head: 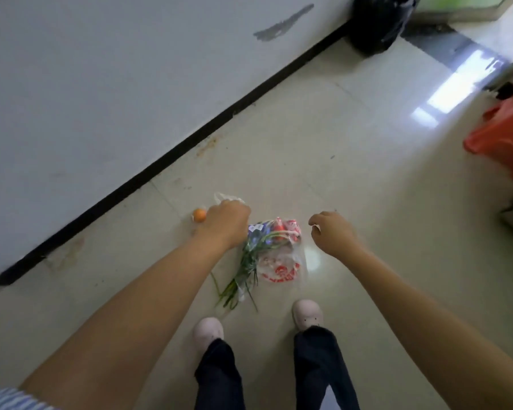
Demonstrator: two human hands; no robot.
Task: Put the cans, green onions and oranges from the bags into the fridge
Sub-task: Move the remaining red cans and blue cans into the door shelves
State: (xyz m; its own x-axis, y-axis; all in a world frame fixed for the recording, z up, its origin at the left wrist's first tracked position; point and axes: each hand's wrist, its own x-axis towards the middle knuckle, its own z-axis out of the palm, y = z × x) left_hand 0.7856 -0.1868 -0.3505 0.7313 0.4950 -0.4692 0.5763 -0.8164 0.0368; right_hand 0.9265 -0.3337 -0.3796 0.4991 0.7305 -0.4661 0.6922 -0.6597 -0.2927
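A clear plastic bag (282, 267) with red print lies on the floor in front of my feet. Red cans (289, 229) show at its far end, and green onions (246, 270) stick out of its near end. An orange (199, 215) rests on the floor to the left, by a white bag handle (224, 198). My left hand (227, 221) is closed over that white bag, just right of the orange. My right hand (332, 232) hovers to the right of the cans with curled fingers, holding nothing that I can see.
A white wall with a black baseboard (190, 140) runs diagonally on the left. A black rubbish bag (376, 22) stands at the far end. A red plastic bag (504, 137) sits at the right edge. My two shoes (307, 315) stand just behind the bag.
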